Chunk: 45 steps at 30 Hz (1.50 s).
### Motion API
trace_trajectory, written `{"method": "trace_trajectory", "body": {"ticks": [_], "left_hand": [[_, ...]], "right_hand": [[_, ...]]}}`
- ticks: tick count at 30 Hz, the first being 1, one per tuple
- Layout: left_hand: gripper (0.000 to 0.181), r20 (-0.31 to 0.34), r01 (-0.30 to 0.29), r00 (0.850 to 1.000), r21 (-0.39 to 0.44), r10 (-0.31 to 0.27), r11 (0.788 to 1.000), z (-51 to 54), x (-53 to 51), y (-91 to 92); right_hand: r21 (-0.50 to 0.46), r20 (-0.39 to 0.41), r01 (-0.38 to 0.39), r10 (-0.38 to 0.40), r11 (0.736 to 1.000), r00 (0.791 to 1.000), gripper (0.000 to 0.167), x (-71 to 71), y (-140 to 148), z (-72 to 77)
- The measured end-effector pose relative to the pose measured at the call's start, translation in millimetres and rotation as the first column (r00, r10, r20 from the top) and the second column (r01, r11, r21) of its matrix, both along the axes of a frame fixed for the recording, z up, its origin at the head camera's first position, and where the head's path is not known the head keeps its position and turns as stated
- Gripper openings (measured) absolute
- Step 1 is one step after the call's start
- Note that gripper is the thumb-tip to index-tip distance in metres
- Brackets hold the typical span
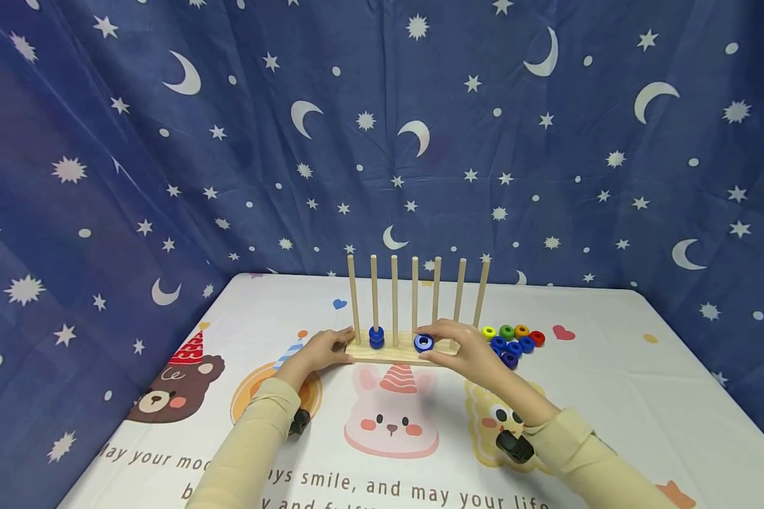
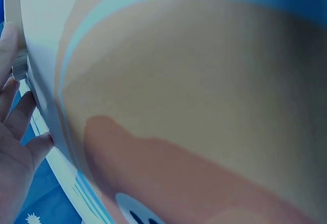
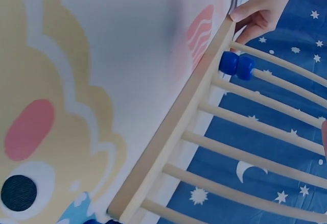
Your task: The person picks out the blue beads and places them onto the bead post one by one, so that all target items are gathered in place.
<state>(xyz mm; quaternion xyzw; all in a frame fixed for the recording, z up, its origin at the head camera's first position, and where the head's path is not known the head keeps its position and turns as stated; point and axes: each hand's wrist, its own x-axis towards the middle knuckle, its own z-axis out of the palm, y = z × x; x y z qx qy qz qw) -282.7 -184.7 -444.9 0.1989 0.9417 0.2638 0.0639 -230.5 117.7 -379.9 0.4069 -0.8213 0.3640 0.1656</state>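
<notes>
A wooden peg stand, its long base [image 1: 385, 355] carrying several upright pegs [image 1: 395, 297], stands on the table. My left hand [image 1: 321, 350] holds the base's left end between thumb and fingers; it also shows in the left wrist view [image 2: 15, 157]. Two blue beads [image 3: 236, 65] are stacked at the bottom of the second peg from the left. With thumb and fingers my right hand [image 1: 467, 350] pinches a blue bead [image 1: 424, 343], its hole facing the head camera, in front of the pegs. That bead does not show in the right wrist view.
Right of the stand lie loose beads: several blue ones [image 1: 514, 349], a yellow [image 1: 488, 332], a green [image 1: 506, 332], an orange [image 1: 521, 331] and a red [image 1: 537, 338]. A printed white cloth [image 1: 611, 396] covers the table. Behind hangs a blue curtain [image 1: 446, 184] with moons and stars.
</notes>
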Motion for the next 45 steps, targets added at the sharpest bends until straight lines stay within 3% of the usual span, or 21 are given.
{"method": "trace_trajectory", "body": {"ticks": [15, 28, 45], "left_hand": [[0.059, 0.01, -0.011, 1.0, 0.002, 0.011, 1.0, 0.7, -0.2, 0.2], [0.058, 0.003, -0.014, 1.0, -0.006, 0.014, 1.0, 0.6, 0.3, 0.5], [0.057, 0.014, -0.019, 1.0, -0.017, 0.019, 1.0, 0.2, 0.2, 1.5]], "right_hand": [[-0.067, -0.105, -0.023, 0.016, 0.998, 0.994, 0.039, -4.9, -23, 14.3], [-0.099, -0.102, -0.069, 0.059, 0.993, 0.993, 0.043, -14.1, -41, 26.7], [-0.134, -0.11, -0.025, 0.01, 0.991, 0.994, 0.045, -24.7, -56, 49.6]]}}
